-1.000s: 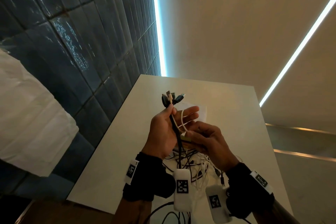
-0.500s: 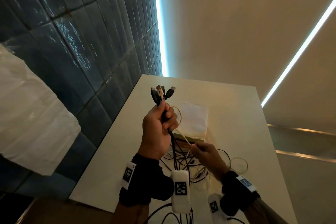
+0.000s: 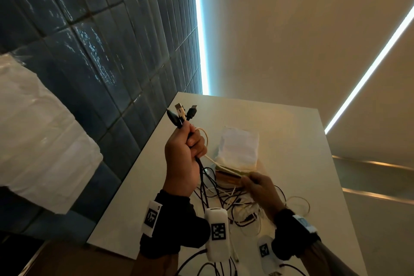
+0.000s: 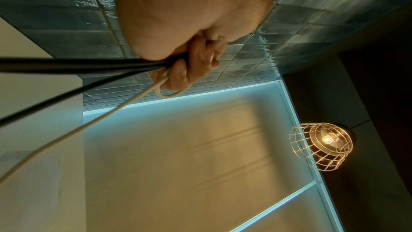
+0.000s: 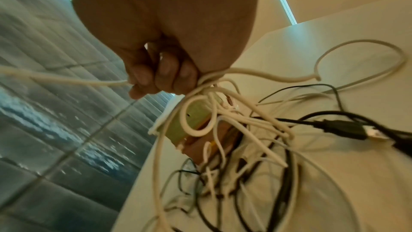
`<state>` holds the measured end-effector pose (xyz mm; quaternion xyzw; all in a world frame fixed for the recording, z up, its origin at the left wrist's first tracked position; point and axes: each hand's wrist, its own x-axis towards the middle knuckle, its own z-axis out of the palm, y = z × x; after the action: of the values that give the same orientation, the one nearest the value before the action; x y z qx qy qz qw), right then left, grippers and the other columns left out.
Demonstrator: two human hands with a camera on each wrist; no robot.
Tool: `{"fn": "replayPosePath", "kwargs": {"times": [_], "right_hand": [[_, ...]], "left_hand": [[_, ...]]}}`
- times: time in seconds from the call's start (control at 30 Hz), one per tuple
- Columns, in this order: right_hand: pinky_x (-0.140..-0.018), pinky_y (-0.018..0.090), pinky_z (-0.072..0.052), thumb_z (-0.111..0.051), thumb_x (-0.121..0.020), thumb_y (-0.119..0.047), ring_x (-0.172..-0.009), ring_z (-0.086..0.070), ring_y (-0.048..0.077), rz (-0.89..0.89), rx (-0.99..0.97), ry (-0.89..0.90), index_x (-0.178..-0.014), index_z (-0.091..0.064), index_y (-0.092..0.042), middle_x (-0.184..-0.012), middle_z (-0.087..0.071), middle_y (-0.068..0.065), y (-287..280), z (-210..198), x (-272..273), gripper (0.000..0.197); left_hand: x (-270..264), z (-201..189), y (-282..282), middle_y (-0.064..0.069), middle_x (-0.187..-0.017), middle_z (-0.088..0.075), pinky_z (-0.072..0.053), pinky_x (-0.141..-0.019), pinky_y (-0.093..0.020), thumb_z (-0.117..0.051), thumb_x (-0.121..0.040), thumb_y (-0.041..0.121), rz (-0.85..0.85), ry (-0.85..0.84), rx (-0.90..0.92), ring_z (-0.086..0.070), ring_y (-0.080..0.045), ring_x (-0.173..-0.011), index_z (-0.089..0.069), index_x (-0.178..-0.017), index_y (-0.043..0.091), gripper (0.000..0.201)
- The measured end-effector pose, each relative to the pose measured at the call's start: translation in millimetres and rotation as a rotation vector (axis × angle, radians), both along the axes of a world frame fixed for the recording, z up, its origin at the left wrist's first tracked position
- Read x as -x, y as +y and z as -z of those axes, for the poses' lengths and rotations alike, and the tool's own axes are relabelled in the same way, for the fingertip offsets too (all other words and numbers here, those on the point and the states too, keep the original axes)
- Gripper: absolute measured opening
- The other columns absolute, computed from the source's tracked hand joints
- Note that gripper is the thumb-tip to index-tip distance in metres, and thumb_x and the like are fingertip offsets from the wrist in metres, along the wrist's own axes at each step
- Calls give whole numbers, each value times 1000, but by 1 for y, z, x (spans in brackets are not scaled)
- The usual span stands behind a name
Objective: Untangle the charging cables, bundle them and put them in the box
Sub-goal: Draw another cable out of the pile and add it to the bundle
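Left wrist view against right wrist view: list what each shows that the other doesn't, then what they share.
Only the left wrist view shows the left hand gripping black cables and a caged lamp. Only the right wrist view shows the right hand pinching the white cable above the tangle on the table. Both show the white cable and the blue tiled wall.

Left hand point(image 4: 191, 24) grips black and white cables point(image 4: 93, 66).
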<state>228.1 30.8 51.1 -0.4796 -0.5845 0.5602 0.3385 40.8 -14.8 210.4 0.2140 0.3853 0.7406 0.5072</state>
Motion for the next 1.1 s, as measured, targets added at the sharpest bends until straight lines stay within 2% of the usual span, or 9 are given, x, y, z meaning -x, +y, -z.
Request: {"fn": "replayPosePath", "kwargs": {"times": [0.1, 0.23, 0.5, 0.57, 0.67, 0.73, 0.8, 0.97, 1.1], "right_hand": [[-45, 22, -30, -61, -92, -8, -50, -36, 13, 98, 23, 174, -79, -61, 8, -56, -46, 4, 4, -28, 2, 20], [-47, 27, -28, -62, -90, -8, -52, -36, 17, 59, -37, 379, -84, -59, 10, -60, -45, 12, 4, -71, 8, 19], [-47, 14, -41, -60, -88, 3, -48, -47, 6, -164, -144, 471, -82, -60, 12, -59, -52, 8, -14, -110, 21, 11], [-48, 14, -40, -60, -89, 4, -47, -47, 6, -208, -124, 431, -83, -61, 13, -63, -52, 14, -16, -107, 22, 11], [-49, 14, -38, -61, -90, -4, -50, -47, 8, -221, -92, 383, -80, -64, 8, -63, -56, 13, -14, -93, 20, 16], [-52, 16, -36, -62, -92, -13, -52, -44, 10, -223, -82, 331, -71, -66, -5, -60, -55, 3, -10, -78, 17, 22], [-53, 20, -34, -64, -92, -23, -55, -40, 13, -224, -83, 278, -66, -65, -13, -59, -50, 4, -6, -61, 14, 27], [-55, 15, -34, -58, -96, -12, -56, -46, -1, -202, -94, 174, -68, -56, -1, -56, -54, -11, -1, -33, 5, 30], [-56, 17, -34, -58, -95, -18, -56, -41, 4, -126, -67, 118, -66, -62, -5, -60, -50, -7, -2, -3, -6, 32]], "left_hand": [[-4, 2, 3, 5, -56, -33, -21, -48, -25, -36, -103, 22, 1, 58, 87, -26, -8, -44, -44, -72, 15, 33], [-16, 11, 8, 1, -60, -36, -23, -51, -28, -35, -103, 22, 29, 103, 210, -29, -13, -49, -40, -72, 16, 32], [-33, 11, 10, -9, -71, -68, -39, -56, -26, -38, -103, 23, 83, 158, 357, -50, -15, -60, -52, -86, 10, 25], [-34, 7, 9, -7, -68, -66, -45, -62, -29, -39, -102, 25, 116, 59, 313, -54, -18, -64, -54, -85, 10, 27], [-30, 0, 8, -2, -62, -46, -40, -63, -31, -38, -102, 25, 144, -121, 176, -44, -14, -55, -46, -75, 13, 31], [-26, -1, 8, 1, -62, -38, -32, -55, -28, -35, -102, 25, 133, -92, 125, -33, -11, -49, -43, -74, 15, 31], [-22, -1, 6, 2, -63, -34, -25, -50, -26, -34, -103, 24, 121, -45, 89, -25, -9, -48, -41, -74, 15, 32], [-9, -2, 5, 4, -62, -35, -21, -49, -25, -35, -103, 24, 64, -38, 18, -23, -8, -47, -42, -73, 16, 32], [7, -7, 4, 6, -60, -35, -24, -45, -21, -35, -102, 25, 46, -68, -43, -24, -6, -45, -42, -73, 17, 31]]}}
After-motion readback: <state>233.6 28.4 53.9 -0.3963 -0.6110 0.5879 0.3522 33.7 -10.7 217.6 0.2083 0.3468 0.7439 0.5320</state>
